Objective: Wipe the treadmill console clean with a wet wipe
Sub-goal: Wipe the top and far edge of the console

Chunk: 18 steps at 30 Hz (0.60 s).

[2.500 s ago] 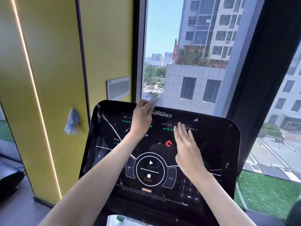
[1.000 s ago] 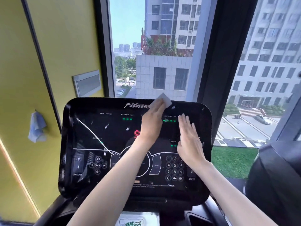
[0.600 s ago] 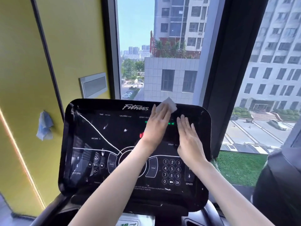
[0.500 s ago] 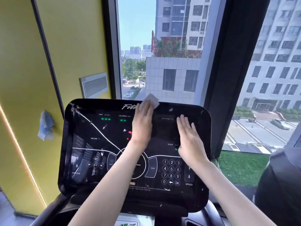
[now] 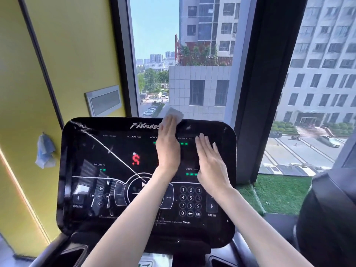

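Left hand (image 5: 168,149): flat, fingers straight, pressing the wipe (image 5: 175,114) onto the console (image 5: 86,147) at the middle of its top edge. One corner of the wipe pokes out past the fingertips, over the rim.

Right hand (image 5: 211,164): flat and empty, palm on the console just beside the left.

Progress: we judge the wiping to be mid-way at best. A long pale streak (image 5: 115,153) crosses the left half of the console, with small flecks around it and along the lower edge. The keypad zone looks cleaner, though glare stops us being sure. By our reading, the left half and the bottom strip are left to do.

Containers: below the console at left we see a dark recess (image 5: 72,254) and cannot tell its contents. At the bottom edge sits a pack (image 5: 145,264) with green print, cropped, with nothing inside showing.
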Motion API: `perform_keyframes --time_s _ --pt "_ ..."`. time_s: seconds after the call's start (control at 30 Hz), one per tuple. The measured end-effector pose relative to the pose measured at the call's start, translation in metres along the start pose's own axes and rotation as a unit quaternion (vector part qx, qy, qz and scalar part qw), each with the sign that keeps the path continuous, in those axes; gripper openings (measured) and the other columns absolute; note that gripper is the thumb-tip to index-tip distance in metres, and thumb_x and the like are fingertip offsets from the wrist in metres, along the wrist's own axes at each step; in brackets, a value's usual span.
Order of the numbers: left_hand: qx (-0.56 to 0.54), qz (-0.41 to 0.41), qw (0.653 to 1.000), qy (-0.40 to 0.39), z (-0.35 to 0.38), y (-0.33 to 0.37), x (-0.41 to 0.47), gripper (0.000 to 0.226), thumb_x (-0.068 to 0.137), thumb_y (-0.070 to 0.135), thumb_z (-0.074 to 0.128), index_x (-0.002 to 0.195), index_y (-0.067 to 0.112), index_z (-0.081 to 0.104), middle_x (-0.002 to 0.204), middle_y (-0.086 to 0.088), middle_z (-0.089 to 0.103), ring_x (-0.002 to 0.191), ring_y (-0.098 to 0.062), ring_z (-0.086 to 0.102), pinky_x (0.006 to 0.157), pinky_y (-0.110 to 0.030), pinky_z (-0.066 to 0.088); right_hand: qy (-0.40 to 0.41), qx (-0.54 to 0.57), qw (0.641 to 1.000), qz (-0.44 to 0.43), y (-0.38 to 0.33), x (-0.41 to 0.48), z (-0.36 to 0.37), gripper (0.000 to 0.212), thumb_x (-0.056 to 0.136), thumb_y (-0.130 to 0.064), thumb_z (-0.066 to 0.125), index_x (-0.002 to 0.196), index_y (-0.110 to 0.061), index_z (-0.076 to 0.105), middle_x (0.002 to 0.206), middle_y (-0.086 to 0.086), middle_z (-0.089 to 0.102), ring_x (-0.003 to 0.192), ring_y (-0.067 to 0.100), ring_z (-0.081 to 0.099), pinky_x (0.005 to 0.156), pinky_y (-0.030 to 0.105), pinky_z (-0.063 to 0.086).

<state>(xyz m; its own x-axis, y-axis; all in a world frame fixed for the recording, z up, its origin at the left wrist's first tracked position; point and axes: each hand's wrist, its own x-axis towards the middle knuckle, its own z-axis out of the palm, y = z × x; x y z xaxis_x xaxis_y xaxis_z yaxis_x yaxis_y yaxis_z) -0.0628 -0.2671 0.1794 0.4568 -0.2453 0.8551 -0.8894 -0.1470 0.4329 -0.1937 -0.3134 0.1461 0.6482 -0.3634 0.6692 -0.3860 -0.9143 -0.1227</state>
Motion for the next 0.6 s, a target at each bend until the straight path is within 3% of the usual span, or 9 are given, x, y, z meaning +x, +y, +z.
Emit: perform_keyframes --time_s 0.07,0.13,0.27,0.3,0.37,0.43,0.47,0.53,0.6 --pt "-0.006 0.137 0.987 -0.08 0.005 0.008 -0.007 0.067 0.067 -0.027 0.043 0.129 -0.003 0.05 0.133 -0.019 0.052 0.12 -0.039 0.051 0.09 -0.05 0.05 -0.009 -0.003 1.0 -0.005 0.004 0.001 0.0 0.092 0.06 0.016 0.056 0.144 0.001 0.023 0.153 0.016 0.021 0.142 0.023 0.016 0.116 0.037 0.01" --pt "-0.009 0.175 0.98 -0.092 0.004 0.0 -0.003 0.066 0.067 -0.026 0.043 0.13 -0.004 0.048 0.131 -0.019 0.054 0.118 -0.038 0.052 0.097 -0.047 0.046 -0.012 0.006 1.0 -0.016 0.008 0.001 -0.003 0.092 0.06 0.017 0.056 0.144 0.0 0.024 0.153 0.015 0.02 0.142 0.021 0.015 0.116 0.037 0.012" --pt "-0.025 -0.053 0.998 0.031 0.0 -0.005 0.004 0.051 0.086 -0.017 0.043 0.132 0.005 0.048 0.131 -0.011 0.056 0.117 -0.037 0.054 0.078 -0.036 0.052 -0.015 0.021 0.999 -0.043 0.013 0.003 -0.013 0.091 0.067 0.018 0.053 0.147 -0.005 0.017 0.155 0.01 0.012 0.142 0.015 0.005 0.118 0.034 0.01" --pt "-0.031 -0.066 0.997 0.024 0.002 0.002 0.002 0.05 0.088 -0.014 0.043 0.133 0.006 0.047 0.134 -0.009 0.054 0.118 -0.035 0.054 0.078 -0.035 0.052 -0.01 0.019 0.999 -0.041 0.012 0.002 -0.014 0.09 0.068 0.018 0.052 0.147 -0.005 0.017 0.155 0.01 0.012 0.143 0.015 0.005 0.117 0.034 0.009" --pt "-0.045 0.057 0.996 -0.058 0.009 0.019 -0.006 0.053 0.082 -0.018 0.047 0.131 0.003 0.048 0.135 -0.011 0.052 0.122 -0.034 0.05 0.087 -0.04 0.051 0.008 0.02 1.0 -0.018 0.011 -0.002 -0.013 0.086 0.068 0.019 0.054 0.145 -0.003 0.023 0.154 0.013 0.016 0.143 0.019 0.01 0.116 0.034 0.009" --pt "-0.04 0.217 0.967 -0.125 0.015 0.02 -0.012 0.058 0.071 -0.024 0.054 0.125 -0.002 0.052 0.132 -0.015 0.054 0.121 -0.03 0.051 0.1 -0.044 0.044 0.03 0.033 0.999 0.018 0.012 -0.01 -0.01 0.082 0.067 0.019 0.054 0.143 0.001 0.029 0.152 0.017 0.023 0.142 0.022 0.015 0.116 0.036 0.012" --pt "-0.034 0.245 0.96 -0.13 0.016 0.014 -0.008 0.062 0.068 -0.027 0.054 0.124 -0.003 0.052 0.131 -0.016 0.055 0.121 -0.029 0.051 0.102 -0.044 0.041 0.037 0.036 0.998 0.028 0.014 -0.013 -0.009 0.082 0.068 0.02 0.053 0.143 0.001 0.028 0.152 0.016 0.022 0.143 0.022 0.014 0.116 0.035 0.011" --pt "-0.023 0.17 0.981 -0.092 0.012 0.0 -0.002 0.062 0.068 -0.028 0.049 0.125 -0.003 0.052 0.13 -0.017 0.056 0.12 -0.034 0.052 0.1 -0.044 0.043 0.031 0.026 0.999 0.021 0.02 -0.018 -0.008 0.085 0.069 0.021 0.05 0.146 0.0 0.021 0.155 0.013 0.014 0.144 0.019 0.007 0.116 0.032 0.007" --pt "-0.021 -0.004 1.0 -0.008 0.006 -0.004 0.001 0.056 0.078 -0.025 0.044 0.128 -0.001 0.049 0.131 -0.014 0.055 0.122 -0.038 0.049 0.088 -0.041 0.05 0.018 0.016 1.0 0.011 0.022 -0.019 -0.007 0.088 0.068 0.022 0.048 0.147 -0.001 0.016 0.156 0.011 0.008 0.144 0.018 0.003 0.117 0.032 0.006"
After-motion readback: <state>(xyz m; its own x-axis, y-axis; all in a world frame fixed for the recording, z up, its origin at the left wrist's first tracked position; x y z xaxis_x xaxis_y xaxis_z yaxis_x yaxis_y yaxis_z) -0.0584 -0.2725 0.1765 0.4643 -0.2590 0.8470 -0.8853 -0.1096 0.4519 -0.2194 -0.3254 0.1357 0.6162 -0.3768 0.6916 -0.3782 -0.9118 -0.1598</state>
